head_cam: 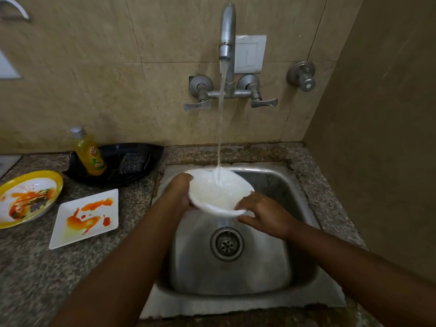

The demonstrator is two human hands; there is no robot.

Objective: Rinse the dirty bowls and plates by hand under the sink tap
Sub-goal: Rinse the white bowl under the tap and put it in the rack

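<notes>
Fingers of right hand (264, 214) curled over near rim of white bowl (218, 193), thumb on top, gripping it. Left hand (180, 192) clamps the bowl's left edge, fingers tucked underneath, out of sight. Bowl tilted twd the wall, held above the steel sink (236, 274), over the drain (227, 243). Water stream (220, 128) from tap (227, 31) hits inside the bowl's far side, splashing. Both forearms reach in from bottom of view. On tabletop (28, 267) left of sink: square white plate (86, 218) w/ orange smears, beside it a yellow-rimmed plate (26, 198), also stained. Behind them a black tray (118, 162) w/ yellow soap bottle (89, 153) & scrubber (132, 162)
</notes>
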